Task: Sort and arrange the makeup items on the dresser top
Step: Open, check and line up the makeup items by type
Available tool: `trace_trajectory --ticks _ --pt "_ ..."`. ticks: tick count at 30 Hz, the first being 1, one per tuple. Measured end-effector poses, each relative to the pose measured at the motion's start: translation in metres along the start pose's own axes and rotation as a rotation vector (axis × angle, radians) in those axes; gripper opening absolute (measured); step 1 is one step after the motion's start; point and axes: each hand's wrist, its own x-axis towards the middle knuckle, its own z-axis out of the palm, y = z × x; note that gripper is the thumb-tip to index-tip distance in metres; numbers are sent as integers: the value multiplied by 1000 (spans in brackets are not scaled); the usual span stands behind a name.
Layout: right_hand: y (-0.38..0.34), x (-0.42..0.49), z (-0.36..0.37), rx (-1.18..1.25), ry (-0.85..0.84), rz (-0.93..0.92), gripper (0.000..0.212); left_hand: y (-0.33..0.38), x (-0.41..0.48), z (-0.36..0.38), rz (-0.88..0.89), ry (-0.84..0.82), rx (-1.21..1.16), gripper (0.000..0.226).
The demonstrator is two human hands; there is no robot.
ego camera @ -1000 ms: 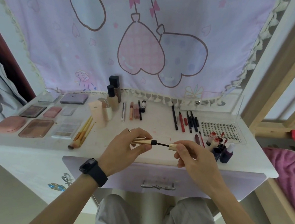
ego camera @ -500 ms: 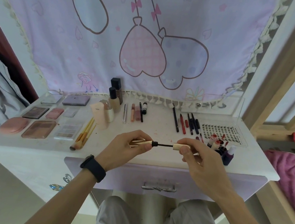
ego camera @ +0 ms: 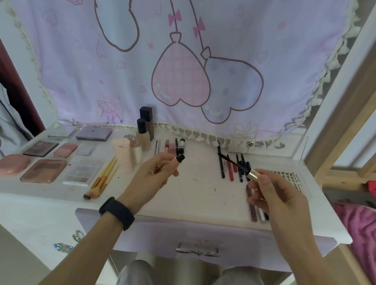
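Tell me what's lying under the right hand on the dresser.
Two slim sticks, one dark pink, poke out beneath the right hand; whatever lies farther right is covered by it.

Not much to read here tbh. The only real print is a short line of dark capital letters running along the right edge of the clear false-lash tray [ego camera: 293,177] on the surface. It looks like "OYOX" or something close, but I can't swear to the letters. The little black tube [ego camera: 181,145] at the back has a white label, too small to make out. The purple palette [ego camera: 93,133] has a tiny mark on its lid, also unreadable.
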Motion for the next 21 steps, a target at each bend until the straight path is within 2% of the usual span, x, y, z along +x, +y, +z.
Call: trace_trajectory --ticks 3,6,9,12,15,18,21 --pt "4 1 11 310 11 228 21 -9 4 16 -129 62 -288 19" --pt "9 5 19 605 -13 430 17 -13 9 30 -261 72 -574 23" --pt "16 8 24 745 -49 549 13 -15 15 39 -314 46 -682 26" --pt "26 13 29 737 -62 594 17 -17 24 46 -347 58 -566 23" --pt "38 20 35 682 -41 610 29 -20 39 51 -296 60 -208 19" --pt "46 30 44 565 -7 589 23 -24 61 55 -255 56 -10 16" --pt "52 41 54 368 15 485 18 -30 86 62 -264 31 113 22"
